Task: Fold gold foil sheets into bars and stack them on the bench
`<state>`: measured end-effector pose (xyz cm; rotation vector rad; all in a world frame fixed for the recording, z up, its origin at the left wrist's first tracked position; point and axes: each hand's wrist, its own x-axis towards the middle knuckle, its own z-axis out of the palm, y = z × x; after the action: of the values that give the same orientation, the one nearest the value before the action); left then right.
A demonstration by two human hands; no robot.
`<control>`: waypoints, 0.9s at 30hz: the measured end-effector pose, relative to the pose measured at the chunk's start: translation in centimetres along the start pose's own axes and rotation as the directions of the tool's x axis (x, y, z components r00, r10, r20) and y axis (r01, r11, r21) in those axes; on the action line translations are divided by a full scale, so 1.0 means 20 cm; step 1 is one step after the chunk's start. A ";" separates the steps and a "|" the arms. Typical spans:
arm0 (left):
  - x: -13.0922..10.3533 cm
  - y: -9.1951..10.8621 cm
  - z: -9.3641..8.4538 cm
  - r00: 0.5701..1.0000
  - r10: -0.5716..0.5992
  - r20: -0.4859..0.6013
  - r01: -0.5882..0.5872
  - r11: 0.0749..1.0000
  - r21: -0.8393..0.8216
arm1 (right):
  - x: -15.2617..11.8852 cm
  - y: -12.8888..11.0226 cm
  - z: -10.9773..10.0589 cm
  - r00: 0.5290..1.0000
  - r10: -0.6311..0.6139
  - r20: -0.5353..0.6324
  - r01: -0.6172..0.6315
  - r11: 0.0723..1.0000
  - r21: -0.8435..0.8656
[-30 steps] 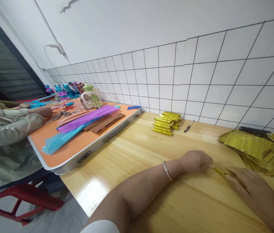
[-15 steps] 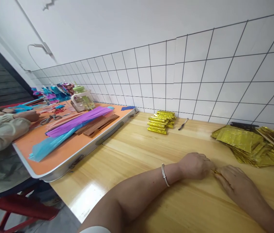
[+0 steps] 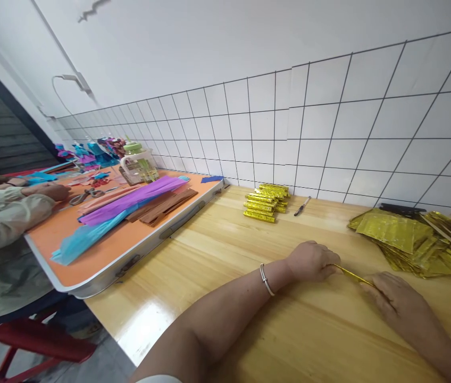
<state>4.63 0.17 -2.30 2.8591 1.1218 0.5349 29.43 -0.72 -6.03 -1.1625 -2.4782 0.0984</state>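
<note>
A thin gold foil strip (image 3: 353,275) stretches between my two hands, just over the wooden table. My left hand (image 3: 314,260), with a silver bangle on its wrist, is closed on the strip's left end. Its fingertips are partly hidden. My right hand (image 3: 395,298) grips the other end between thumb and fingers. Behind my right hand lies a loose pile of flat gold foil sheets (image 3: 397,234). Farther off, near the wall, a stack of narrow gold foil rolls (image 3: 263,202) sits beside a pen (image 3: 302,206).
An orange folding table (image 3: 66,274) on the left bears purple, blue and brown crepe paper (image 3: 138,199), scissors (image 3: 85,197) and a clear jug (image 3: 140,165). A co-worker's sleeve (image 3: 14,218) rests at its edge. A black object (image 3: 401,208) lies behind the foil sheets; a red stool (image 3: 38,340) stands below.
My hands have moved apart, the left one going left and slightly away from me. More of the gold foil strip now shows between them.
</note>
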 end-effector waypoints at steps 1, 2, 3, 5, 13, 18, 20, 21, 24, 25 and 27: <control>0.00 -0.01 0.00 1.000 -0.011 0.007 0.011 1.000 -0.005 | 0.00 0.00 0.00 1.000 0.021 0.007 -0.021 1.000 0.003; 0.00 -0.02 -0.01 1.000 -0.026 0.015 0.026 1.000 -0.013 | 0.00 0.01 -0.01 0.999 0.042 0.017 -0.042 0.999 0.004; 0.00 -0.03 -0.01 0.999 -0.042 0.027 0.043 0.999 -0.028 | 0.00 0.01 -0.01 0.998 0.062 0.027 -0.063 0.998 0.007; -0.01 -0.05 0.00 0.996 -0.067 0.062 0.073 0.993 -0.091 | 0.00 0.01 -0.01 0.995 0.091 0.049 -0.092 0.995 0.026; -0.03 -0.15 0.01 0.978 -0.045 0.203 0.140 0.865 -0.483 | -0.03 0.05 0.03 0.985 0.166 0.055 -0.172 0.978 0.120; -0.03 -0.17 0.00 0.963 -0.057 0.265 0.227 0.702 -0.675 | -0.05 0.09 0.05 0.965 0.251 0.080 -0.258 0.961 0.103; -0.03 -0.16 0.00 0.959 -0.079 0.272 0.257 0.645 -0.720 | -0.06 0.10 0.05 0.962 0.259 0.089 -0.267 0.959 0.093; -0.03 -0.16 -0.01 0.958 -0.094 0.272 0.270 0.627 -0.731 | -0.06 0.10 0.05 0.960 0.266 0.089 -0.274 0.958 0.088; -0.03 -0.15 0.00 0.951 -0.146 0.273 0.302 0.631 -0.715 | -0.06 0.10 0.04 0.958 0.276 0.081 -0.282 0.956 0.077; -0.02 -0.15 0.00 0.950 -0.161 0.269 0.307 0.645 -0.700 | -0.06 0.09 0.04 0.958 0.277 0.076 -0.282 0.957 0.072; -0.02 -0.15 0.01 0.949 -0.182 0.256 0.310 0.673 -0.671 | -0.05 0.08 0.03 0.961 0.268 0.063 -0.272 0.960 0.068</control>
<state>2.46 2.09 -2.99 2.0022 0.9687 0.5398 30.97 -0.42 -7.30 -1.4761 -2.3230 0.3005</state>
